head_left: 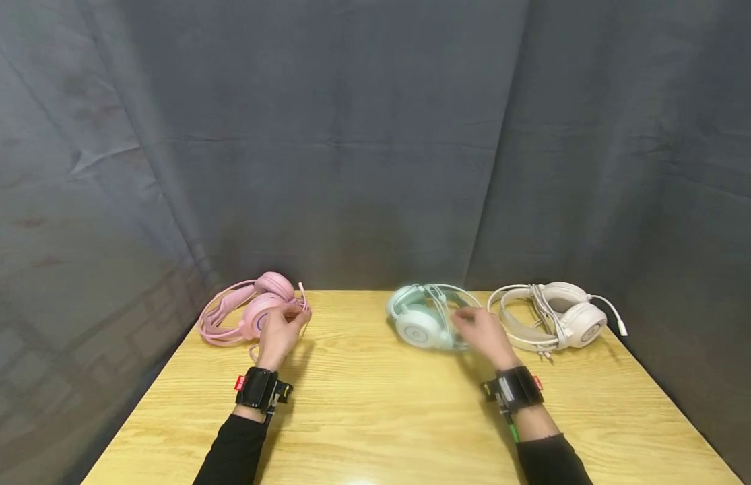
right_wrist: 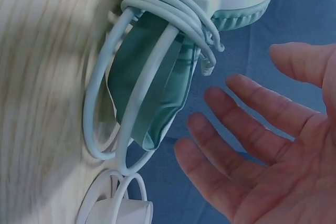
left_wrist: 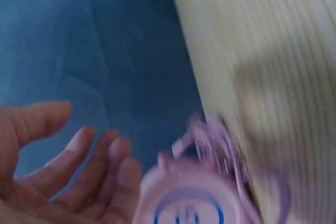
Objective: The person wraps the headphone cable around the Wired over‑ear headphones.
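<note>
So the left hand [head_left: 278,335] is right at the pink headset [head_left: 254,313] on the far left of the counter [head_left: 375,411]; fingers loose and spread, not gripping anything (wrist view is blurry though); the right hand [head_left: 481,335] sits just as close to the mint headset [head_left: 426,316], palm open, holding nothing; a white headset [head_left: 560,316] lies just beyond to its right.

White headset [head_left: 557,315] w/ coiled cable on wooden table [head_left: 375,417] far right; grey cloth backdrop [head_left: 351,135] behind.
</note>
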`<state>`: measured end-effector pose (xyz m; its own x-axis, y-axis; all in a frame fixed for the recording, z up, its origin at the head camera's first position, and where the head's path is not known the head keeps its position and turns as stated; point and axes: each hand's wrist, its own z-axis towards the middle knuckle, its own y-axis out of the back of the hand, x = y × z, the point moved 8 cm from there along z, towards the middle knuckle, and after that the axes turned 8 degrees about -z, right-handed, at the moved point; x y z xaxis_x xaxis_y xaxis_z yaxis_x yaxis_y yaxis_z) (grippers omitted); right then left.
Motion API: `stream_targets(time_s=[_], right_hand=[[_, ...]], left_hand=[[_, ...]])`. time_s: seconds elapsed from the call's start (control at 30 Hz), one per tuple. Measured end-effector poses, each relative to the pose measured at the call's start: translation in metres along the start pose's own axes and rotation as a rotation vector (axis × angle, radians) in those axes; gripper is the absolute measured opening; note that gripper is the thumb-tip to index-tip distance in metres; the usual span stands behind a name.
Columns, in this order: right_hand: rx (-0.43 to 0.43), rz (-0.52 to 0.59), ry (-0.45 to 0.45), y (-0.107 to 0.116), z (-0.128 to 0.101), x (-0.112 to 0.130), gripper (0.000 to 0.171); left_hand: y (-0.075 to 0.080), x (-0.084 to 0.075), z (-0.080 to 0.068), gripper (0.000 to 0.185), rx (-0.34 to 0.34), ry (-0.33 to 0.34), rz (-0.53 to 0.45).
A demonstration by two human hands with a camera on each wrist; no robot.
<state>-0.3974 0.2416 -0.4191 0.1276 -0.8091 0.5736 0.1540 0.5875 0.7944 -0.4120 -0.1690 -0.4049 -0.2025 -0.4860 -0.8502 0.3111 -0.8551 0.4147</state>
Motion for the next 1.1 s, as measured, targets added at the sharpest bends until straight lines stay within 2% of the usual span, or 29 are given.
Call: stream_targets(time_s=[0.1, 0.17, 0.23, 0.27, 0.33, 0.4, 0.53, 0.63, 0.77, 1.0, 1.1], right_hand=[[-0.003, -0.001, 0.011, -0.001, 0.003, 0.003, 0.040], [0.003, -0.002, 0.029, -0.001, 0.003, 0.006, 0.040], [0.011, 0.007, 0.038, -0.002, 0.004, 0.008, 0.041], [0.016, 0.012, 0.043, -0.002, 0.005, 0.009, 0.041], [0.024, 0.017, 0.050, -0.002, 0.005, 0.010, 0.042], [0.032, 0.020, 0.045, -0.003, 0.005, 0.010, 0.042], [0.049, 0.019, 0.046, -0.006, 0.004, 0.008, 0.040], [0.063, 0.024, 0.046, -0.009, 0.003, 0.007, 0.040], [0.076, 0.025, 0.047, -0.011, 0.002, 0.007, 0.040], [0.029, 0.037, 0.049, -0.006, 0.001, 0.010, 0.041], [-0.003, 0.043, 0.065, -0.004, 0.001, 0.013, 0.041]], left_hand=[[0.026, 0.005, 0.004, 0.019, -0.155, -0.073, 0.111], [0.041, 0.010, 0.005, 0.025, -0.248, -0.106, 0.150], [0.052, 0.017, 0.005, 0.037, -0.309, -0.120, 0.178], [0.056, 0.021, 0.006, 0.043, -0.319, -0.122, 0.193], [0.061, 0.029, 0.008, 0.055, -0.297, -0.109, 0.221], [0.062, 0.038, 0.011, 0.059, -0.231, -0.088, 0.271], [0.061, 0.057, 0.015, 0.057, -0.059, -0.021, 0.371], [0.063, 0.069, 0.015, 0.055, 0.012, 0.035, 0.405], [0.066, 0.076, 0.014, 0.055, 0.028, 0.043, 0.421], [0.060, 0.077, 0.018, 0.055, 0.103, -0.017, 0.367], [0.060, 0.072, 0.020, 0.057, 0.088, -0.059, 0.335]])
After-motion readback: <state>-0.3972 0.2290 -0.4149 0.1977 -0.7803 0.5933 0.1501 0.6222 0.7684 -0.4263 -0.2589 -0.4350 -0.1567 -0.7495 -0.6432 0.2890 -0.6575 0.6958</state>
